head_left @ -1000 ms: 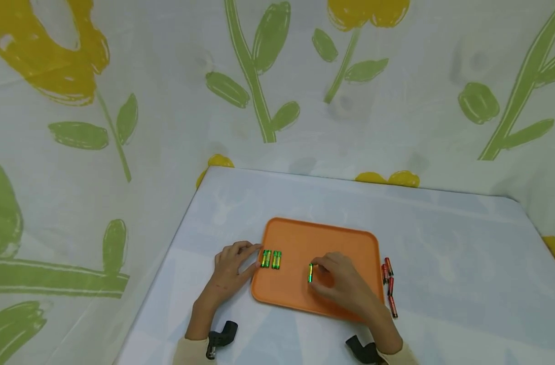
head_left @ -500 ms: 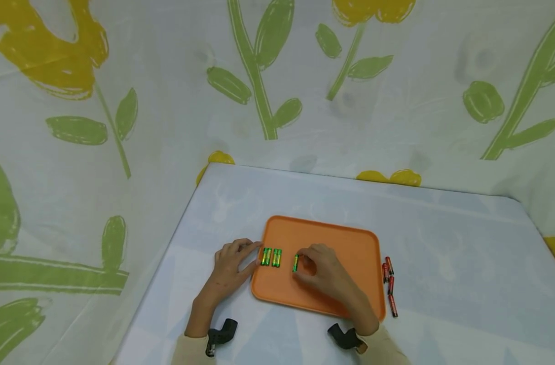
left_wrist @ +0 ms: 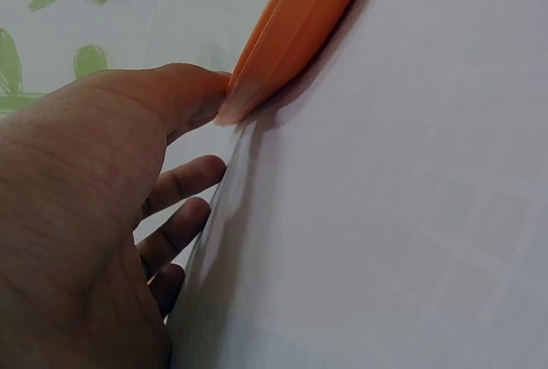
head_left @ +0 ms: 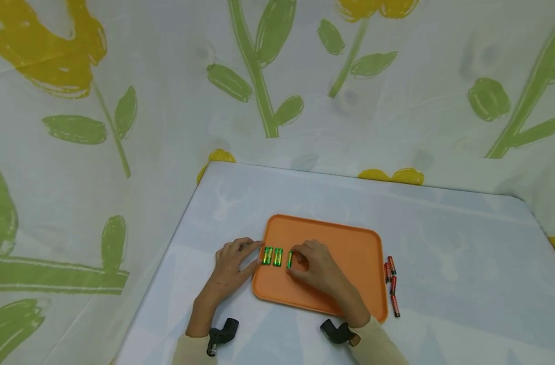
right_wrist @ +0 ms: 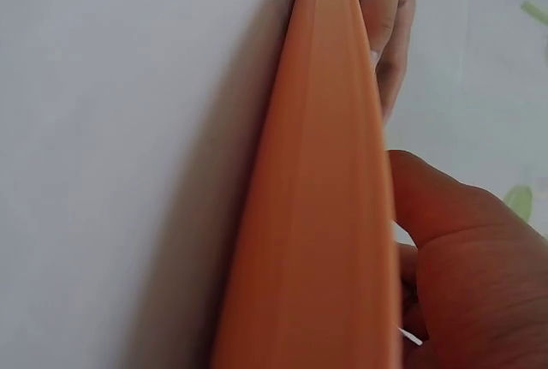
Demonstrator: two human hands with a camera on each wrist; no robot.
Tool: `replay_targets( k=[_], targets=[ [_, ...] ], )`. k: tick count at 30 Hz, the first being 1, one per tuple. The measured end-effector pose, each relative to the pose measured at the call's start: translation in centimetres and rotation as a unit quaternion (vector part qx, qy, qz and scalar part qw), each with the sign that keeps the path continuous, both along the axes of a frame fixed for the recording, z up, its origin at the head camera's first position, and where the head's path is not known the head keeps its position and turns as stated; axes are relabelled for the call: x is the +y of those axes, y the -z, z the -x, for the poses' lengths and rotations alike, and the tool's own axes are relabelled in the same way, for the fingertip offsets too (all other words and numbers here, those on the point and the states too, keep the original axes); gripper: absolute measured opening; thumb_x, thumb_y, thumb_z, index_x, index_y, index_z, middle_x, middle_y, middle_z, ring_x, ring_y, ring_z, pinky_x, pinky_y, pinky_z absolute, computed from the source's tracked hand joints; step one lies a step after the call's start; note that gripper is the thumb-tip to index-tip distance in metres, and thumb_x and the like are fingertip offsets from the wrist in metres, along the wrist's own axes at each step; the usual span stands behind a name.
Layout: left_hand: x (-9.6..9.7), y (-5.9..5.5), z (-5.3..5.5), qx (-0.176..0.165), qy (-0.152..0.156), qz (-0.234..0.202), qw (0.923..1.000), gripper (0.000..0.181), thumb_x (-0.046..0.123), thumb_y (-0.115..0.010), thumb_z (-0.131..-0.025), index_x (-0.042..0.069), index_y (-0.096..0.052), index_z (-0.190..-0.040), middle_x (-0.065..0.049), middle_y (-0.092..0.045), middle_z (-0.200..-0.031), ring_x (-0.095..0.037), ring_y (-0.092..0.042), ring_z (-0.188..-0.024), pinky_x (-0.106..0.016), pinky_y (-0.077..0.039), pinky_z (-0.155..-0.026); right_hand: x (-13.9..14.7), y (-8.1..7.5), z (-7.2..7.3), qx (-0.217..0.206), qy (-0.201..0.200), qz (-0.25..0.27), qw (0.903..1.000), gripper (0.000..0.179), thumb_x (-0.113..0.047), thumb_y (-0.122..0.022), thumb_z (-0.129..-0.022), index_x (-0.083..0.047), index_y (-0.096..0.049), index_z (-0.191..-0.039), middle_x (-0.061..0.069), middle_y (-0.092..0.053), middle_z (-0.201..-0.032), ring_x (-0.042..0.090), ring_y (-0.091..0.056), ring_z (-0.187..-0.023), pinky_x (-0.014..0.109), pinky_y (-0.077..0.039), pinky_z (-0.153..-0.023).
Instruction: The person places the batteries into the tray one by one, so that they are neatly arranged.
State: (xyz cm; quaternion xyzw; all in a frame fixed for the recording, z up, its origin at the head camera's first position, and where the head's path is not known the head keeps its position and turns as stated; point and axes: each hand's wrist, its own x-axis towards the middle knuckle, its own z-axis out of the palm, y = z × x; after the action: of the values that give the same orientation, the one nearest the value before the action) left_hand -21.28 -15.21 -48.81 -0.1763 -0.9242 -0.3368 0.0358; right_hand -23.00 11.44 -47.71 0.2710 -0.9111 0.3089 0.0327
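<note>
My right hand [head_left: 322,269] pinches a green-and-yellow battery [head_left: 289,260] between thumb and fingertips, holding it lengthwise over the orange tray [head_left: 345,253]. Just left of it, two pairs of similar batteries lie side by side on the tray: one pair [head_left: 278,257] close by, the other pair [head_left: 267,256] along the left rim. My left hand [head_left: 231,267] rests at that rim with relaxed, spread fingers, its thumb [left_wrist: 193,91] touching the tray's edge in the left wrist view. From the right wrist view, the tray's side wall [right_wrist: 312,189] hides the batteries.
Several red batteries [head_left: 393,285] lie in a loose row on the table, just beyond the tray's right edge. The pale table [head_left: 464,253] extends to the right and behind the tray. A flower-patterned cloth wall [head_left: 168,101] stands at the back and left.
My right hand has carried the green battery leftward across the tray, up to the two pairs. My left hand has stayed at the left rim.
</note>
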Motion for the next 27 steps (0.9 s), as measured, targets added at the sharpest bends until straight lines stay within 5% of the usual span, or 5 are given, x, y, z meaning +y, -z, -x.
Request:
replay_targets(
  k=[12, 23, 27],
  targets=[
    [-0.2, -0.2, 0.1, -0.003, 0.006, 0.011, 0.9999, 0.044, 0.033, -0.066, -0.098, 0.027, -0.058, -0.142, -0.002, -0.052, -0.133, -0.027, -0.045, -0.118, -0.053, -0.028, -0.095, -1.0, 0.2, 0.7, 0.006, -0.007, -0.005, 0.9999, 0.036, -0.032, -0.087, -0.079, -0.012, -0.070, -0.104, -0.010, -0.047, -0.080, 0.010, -0.040, -0.077, 0.032, -0.030, -0.071],
    [0.8, 0.5, 0.6, -0.006, 0.019, 0.004, 0.9998, 0.045, 0.037, -0.063, -0.099, 0.028, -0.057, -0.143, -0.002, -0.050, -0.133, -0.027, -0.045, -0.118, -0.054, -0.028, -0.096, 0.6, -0.8, -0.3, 0.007, 0.005, -0.035, 0.9994, 0.042, -0.038, -0.085, -0.081, -0.010, -0.069, -0.109, -0.006, -0.050, -0.085, 0.012, -0.042, -0.080, 0.033, -0.031, -0.073],
    [-0.1, 0.3, 0.3, -0.016, -0.002, 0.011, 0.9998, 0.045, 0.037, -0.065, -0.099, 0.029, -0.057, -0.143, -0.001, -0.050, -0.134, -0.027, -0.043, -0.120, -0.054, -0.025, -0.098, 0.7, -1.5, -0.6, 0.011, -0.016, -0.030, 0.9994, 0.044, -0.035, -0.082, -0.084, -0.007, -0.069, -0.116, -0.004, -0.053, -0.089, 0.012, -0.044, -0.084, 0.035, -0.034, -0.077]
  ],
)
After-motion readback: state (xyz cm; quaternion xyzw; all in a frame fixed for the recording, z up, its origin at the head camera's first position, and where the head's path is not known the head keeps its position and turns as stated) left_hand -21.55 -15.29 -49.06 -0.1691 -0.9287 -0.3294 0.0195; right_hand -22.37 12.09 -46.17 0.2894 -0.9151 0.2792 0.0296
